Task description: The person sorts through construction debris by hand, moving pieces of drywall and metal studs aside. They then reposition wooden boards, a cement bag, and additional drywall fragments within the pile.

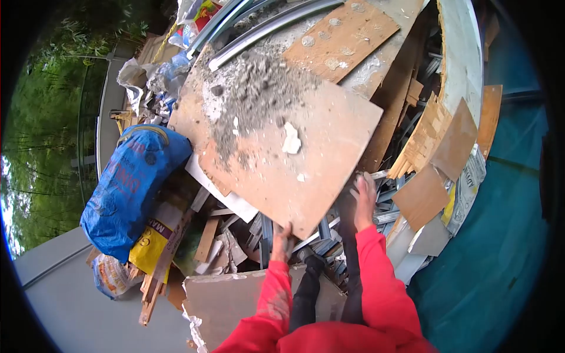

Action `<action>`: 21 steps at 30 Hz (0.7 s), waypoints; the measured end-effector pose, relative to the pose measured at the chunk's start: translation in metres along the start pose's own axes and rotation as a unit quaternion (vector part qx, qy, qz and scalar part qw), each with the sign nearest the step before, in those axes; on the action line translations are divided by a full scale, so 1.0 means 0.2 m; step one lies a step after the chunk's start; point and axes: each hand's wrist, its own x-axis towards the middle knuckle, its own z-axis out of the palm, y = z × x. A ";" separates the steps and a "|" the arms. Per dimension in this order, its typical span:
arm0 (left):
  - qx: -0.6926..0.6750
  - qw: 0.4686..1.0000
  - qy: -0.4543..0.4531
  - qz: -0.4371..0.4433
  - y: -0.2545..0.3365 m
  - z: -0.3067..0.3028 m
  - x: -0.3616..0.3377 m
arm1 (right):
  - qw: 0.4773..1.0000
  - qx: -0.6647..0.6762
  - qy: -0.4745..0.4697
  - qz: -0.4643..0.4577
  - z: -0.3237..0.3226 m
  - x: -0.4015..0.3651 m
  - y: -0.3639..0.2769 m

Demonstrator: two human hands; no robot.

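My left hand (pixel 281 243) grips the near edge of a tan wooden board (pixel 332 126), its thumb on top and its fingers hidden below. Grey crumbled rubble (pixel 259 79) and a white chunk (pixel 291 139) lie on the board. My right hand (pixel 364 203) is just beyond the board's right edge, fingers stretched out and apart, holding nothing. Under and around both hands are metal profiles (pixel 385 217) and broken scraps.
I stand among the debris beside a grey plasterboard sheet (pixel 229 303). A full blue sack (pixel 138 185) lies to the left, above a yellow bag (pixel 152 246). Splintered wood (pixel 425 132) and a teal surface (pixel 482 247) are at right. A curved metal rail (pixel 271 32) crosses the far end.
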 end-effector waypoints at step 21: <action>0.321 0.913 0.073 0.239 0.26 0.66 -0.26 | 0.906 0.418 0.029 0.062 -0.66 -0.19 0.14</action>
